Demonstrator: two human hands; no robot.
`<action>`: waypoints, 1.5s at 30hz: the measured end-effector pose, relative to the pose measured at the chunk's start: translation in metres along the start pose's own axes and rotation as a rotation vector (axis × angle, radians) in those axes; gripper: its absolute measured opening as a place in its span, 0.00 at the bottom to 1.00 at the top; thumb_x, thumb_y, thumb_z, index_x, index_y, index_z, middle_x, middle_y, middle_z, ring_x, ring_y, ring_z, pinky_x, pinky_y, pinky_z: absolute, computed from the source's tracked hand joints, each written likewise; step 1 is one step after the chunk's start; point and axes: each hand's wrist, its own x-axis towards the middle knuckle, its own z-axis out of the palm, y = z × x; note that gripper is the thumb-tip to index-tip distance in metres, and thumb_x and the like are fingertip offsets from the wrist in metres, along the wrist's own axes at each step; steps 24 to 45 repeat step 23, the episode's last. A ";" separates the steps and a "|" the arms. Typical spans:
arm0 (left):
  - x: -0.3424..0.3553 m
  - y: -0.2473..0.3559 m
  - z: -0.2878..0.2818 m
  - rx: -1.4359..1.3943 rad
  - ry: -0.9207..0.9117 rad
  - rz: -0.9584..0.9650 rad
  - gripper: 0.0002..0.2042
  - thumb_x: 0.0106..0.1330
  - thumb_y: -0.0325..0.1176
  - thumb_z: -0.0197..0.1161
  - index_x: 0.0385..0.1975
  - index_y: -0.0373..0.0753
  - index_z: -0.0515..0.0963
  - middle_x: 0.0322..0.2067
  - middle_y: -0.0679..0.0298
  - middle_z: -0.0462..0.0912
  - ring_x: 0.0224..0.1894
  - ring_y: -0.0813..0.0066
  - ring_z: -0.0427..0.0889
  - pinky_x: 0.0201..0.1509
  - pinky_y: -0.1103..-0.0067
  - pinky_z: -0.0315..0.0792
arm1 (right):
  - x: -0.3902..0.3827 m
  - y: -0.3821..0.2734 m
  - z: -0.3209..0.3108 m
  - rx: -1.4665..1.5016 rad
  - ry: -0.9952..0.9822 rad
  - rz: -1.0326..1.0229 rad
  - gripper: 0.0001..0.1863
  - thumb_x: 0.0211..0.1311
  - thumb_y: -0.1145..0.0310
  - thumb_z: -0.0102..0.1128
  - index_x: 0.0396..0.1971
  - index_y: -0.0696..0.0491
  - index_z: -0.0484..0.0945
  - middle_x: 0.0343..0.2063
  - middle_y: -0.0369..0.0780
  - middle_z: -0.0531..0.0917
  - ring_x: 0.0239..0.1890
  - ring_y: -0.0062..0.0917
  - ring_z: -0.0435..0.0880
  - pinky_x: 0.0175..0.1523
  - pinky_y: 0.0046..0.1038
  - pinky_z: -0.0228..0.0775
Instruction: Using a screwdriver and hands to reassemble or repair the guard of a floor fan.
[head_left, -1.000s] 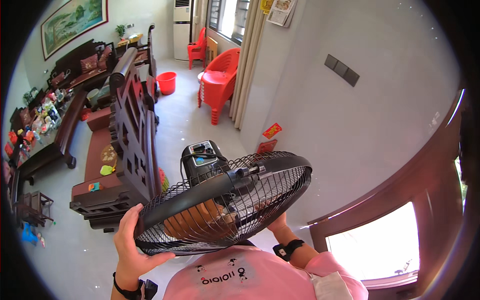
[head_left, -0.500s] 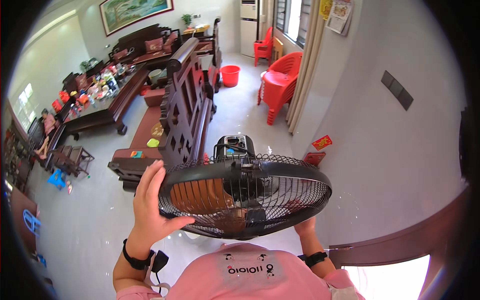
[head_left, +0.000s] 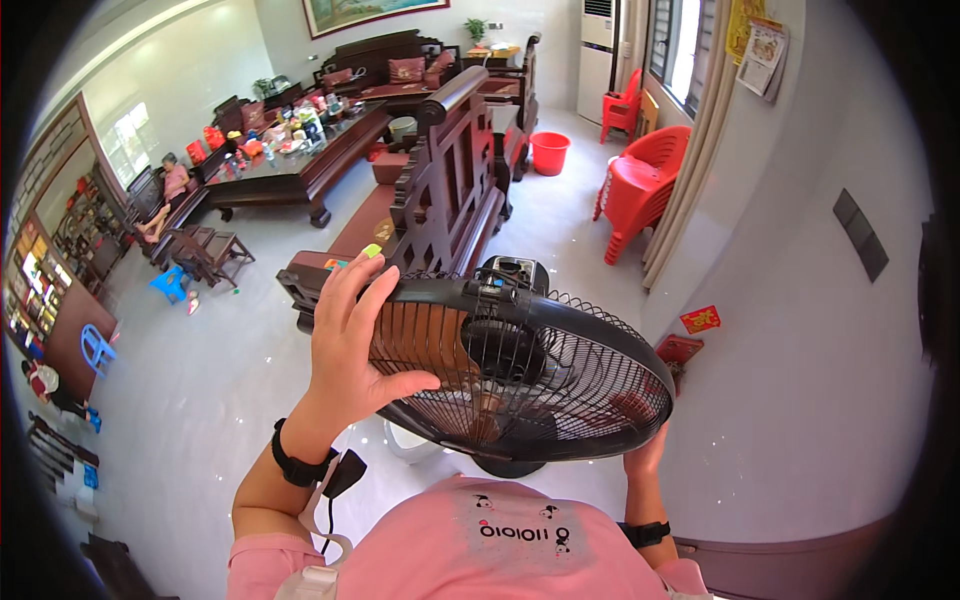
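A black electric fan [head_left: 535, 425] stands before my chest, its round wire guard facing up toward me and sloping down to the right. Brown blades show dimly through the wires, and a black motor housing [head_left: 515, 268] juts out at its far side. My left hand [head_left: 350, 345] holds the left rim, thumb across the front wires and fingers along the edge. Under the right rim, my right hand [head_left: 647, 455] grips the fan from the side; most of its fingers are hidden behind the guard. Part of the dark round base [head_left: 508, 467] shows below.
A dark carved wooden sofa [head_left: 450, 180] stands just beyond the fan. Further off are a red bucket [head_left: 550, 154], stacked red plastic chairs [head_left: 645, 185] and a cluttered low table [head_left: 300, 170]. A person [head_left: 172, 195] sits at the far left. A wall [head_left: 790, 400] runs along the right.
The view has swung left, so the room appears shifted right. The fan has tilted, its right side now lower. Both hands have stayed on its rim.
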 end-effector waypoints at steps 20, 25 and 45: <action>-0.095 -0.050 0.020 -0.526 0.146 -0.567 0.53 0.49 0.65 0.68 0.68 0.35 0.53 0.62 0.54 0.62 0.66 0.61 0.62 0.70 0.70 0.52 | 0.011 -0.011 0.001 -0.139 -0.230 -0.085 0.36 0.73 0.42 0.24 0.63 0.58 0.62 0.56 0.47 0.74 0.58 0.35 0.74 0.66 0.36 0.62; -0.110 -0.057 0.023 -0.536 0.132 -0.606 0.52 0.53 0.66 0.64 0.69 0.37 0.50 0.63 0.54 0.61 0.68 0.62 0.59 0.72 0.70 0.47 | 0.010 -0.018 0.005 -0.192 -0.311 -0.117 0.36 0.73 0.42 0.26 0.64 0.57 0.62 0.59 0.46 0.72 0.60 0.35 0.73 0.67 0.37 0.59; -0.110 -0.057 0.023 -0.536 0.132 -0.606 0.52 0.53 0.66 0.64 0.69 0.37 0.50 0.63 0.54 0.61 0.68 0.62 0.59 0.72 0.70 0.47 | 0.010 -0.018 0.005 -0.192 -0.311 -0.117 0.36 0.73 0.42 0.26 0.64 0.57 0.62 0.59 0.46 0.72 0.60 0.35 0.73 0.67 0.37 0.59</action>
